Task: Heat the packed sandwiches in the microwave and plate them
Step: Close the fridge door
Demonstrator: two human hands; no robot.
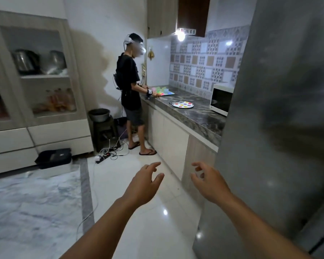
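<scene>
A white microwave with a dark door stands on the grey marble counter at the right. A round plate with coloured dots lies on the counter to the left of the microwave. No packed sandwiches show in this view. My left hand and my right hand are stretched out in front of me above the white floor, fingers relaxed, holding nothing. The right hand hovers close to the grey refrigerator that fills the right side.
Another person in a black shirt stands at the counter's far end over a tray of coloured cups. Cables and a power strip lie on the floor beside a dark stool holding a basin. A glass-fronted cabinet lines the left wall.
</scene>
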